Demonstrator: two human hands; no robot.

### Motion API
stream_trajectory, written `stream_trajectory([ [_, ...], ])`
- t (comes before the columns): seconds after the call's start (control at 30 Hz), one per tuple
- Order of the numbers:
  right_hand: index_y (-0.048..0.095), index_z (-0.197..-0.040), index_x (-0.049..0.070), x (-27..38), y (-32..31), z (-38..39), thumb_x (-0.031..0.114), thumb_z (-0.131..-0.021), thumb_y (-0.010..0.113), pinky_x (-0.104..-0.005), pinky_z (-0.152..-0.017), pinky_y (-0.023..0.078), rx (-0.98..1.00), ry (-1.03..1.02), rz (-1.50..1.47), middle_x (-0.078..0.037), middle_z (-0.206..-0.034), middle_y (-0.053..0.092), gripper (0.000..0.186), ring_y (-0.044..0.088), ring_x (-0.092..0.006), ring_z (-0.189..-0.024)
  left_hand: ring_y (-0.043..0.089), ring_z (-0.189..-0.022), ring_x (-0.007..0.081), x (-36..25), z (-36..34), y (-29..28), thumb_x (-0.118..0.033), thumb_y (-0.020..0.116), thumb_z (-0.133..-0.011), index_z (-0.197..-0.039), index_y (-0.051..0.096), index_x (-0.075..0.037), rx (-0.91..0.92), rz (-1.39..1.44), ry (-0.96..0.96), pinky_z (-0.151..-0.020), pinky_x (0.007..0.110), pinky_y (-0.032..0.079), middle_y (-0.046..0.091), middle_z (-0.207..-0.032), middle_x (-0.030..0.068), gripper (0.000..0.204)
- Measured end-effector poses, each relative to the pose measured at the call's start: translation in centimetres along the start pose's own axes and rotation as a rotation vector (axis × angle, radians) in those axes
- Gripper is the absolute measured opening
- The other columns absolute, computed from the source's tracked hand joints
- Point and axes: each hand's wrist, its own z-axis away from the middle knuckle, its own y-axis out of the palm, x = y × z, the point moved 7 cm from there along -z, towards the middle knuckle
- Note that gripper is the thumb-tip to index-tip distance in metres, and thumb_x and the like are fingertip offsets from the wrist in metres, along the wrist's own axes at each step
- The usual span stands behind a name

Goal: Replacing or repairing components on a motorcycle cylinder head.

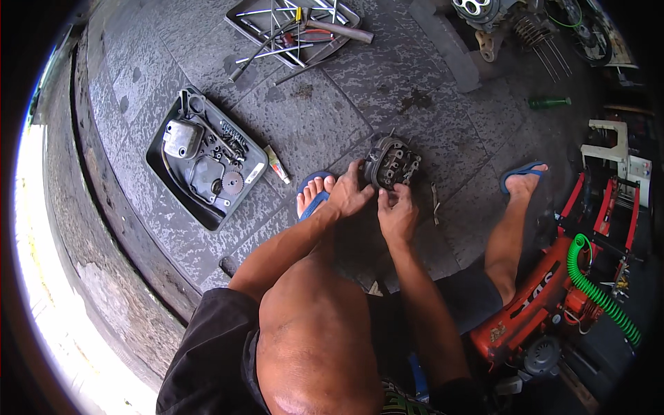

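A motorcycle cylinder head (393,163) sits on the dark tiled floor, its open side with the valve gear facing up. My left hand (350,193) grips its left side, fingers along the casing and thumb near the close corner. At the near edge, my right hand (398,213) has its fingers bent and the tips against the casing. Whether a small part lies between those fingertips is too small to tell. Right of the cylinder head, a thin pale strip (435,204) lies on the floor.
Left stands a grey tray (213,220) of engine parts, with a small tube (277,166) beside it. Farther off, another tray (238,28) holds wrenches and a hammer (339,29). A green bottle (550,102), a red compressor (529,297) and a coiled green hose (598,294) are right.
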Motion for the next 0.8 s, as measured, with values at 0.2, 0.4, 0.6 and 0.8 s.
stream_trajectory([
  [0.2,0.065,-0.100,0.002,-1.1,0.0,-0.2,0.019,-0.091,0.072,-0.0437,-0.066,0.055,0.019,0.041,0.146,-0.018,-0.084,0.072,0.020,0.071,-0.0361,-0.075,0.061,-0.118,0.0464,-0.8,0.0,0.3,-0.025,0.067,-0.081,-0.145,0.035,0.003,-0.041,-0.054,0.042,-0.103,0.046,0.047,0.063,-0.122,0.0340,0.077],
  [0.4,0.064,-0.100,0.003,-0.8,-0.2,0.5,0.018,-0.091,0.071,-0.0452,-0.067,0.054,-0.034,0.080,0.002,-0.018,-0.089,0.070,0.019,0.069,-0.0377,-0.079,0.060,-0.120,0.0465,-0.3,0.0,0.3,-0.024,0.068,-0.081,-0.145,0.035,0.003,-0.034,-0.053,0.030,-0.103,0.046,0.046,0.062,-0.123,0.0341,0.076],
  [0.6,0.063,-0.103,0.003,-1.3,0.0,-0.1,0.016,-0.090,0.072,-0.0419,-0.067,0.055,-0.023,-0.023,0.104,-0.015,-0.087,0.069,0.021,0.070,-0.0331,-0.076,0.060,-0.119,0.0461,-0.7,-0.1,0.3,-0.023,0.068,-0.081,-0.145,0.036,0.001,-0.047,-0.056,0.038,-0.103,0.047,0.047,0.063,-0.122,0.0333,0.076],
  [0.8,0.064,-0.102,0.004,-1.0,-0.4,0.5,0.015,-0.091,0.071,-0.0425,-0.067,0.055,-0.046,0.133,-0.061,-0.014,-0.092,0.069,0.017,0.069,-0.0341,-0.078,0.061,-0.120,0.0452,-0.7,0.0,0.2,-0.023,0.068,-0.081,-0.145,0.035,0.001,-0.021,-0.083,0.003,-0.103,0.046,0.047,0.063,-0.123,0.0322,0.076],
])
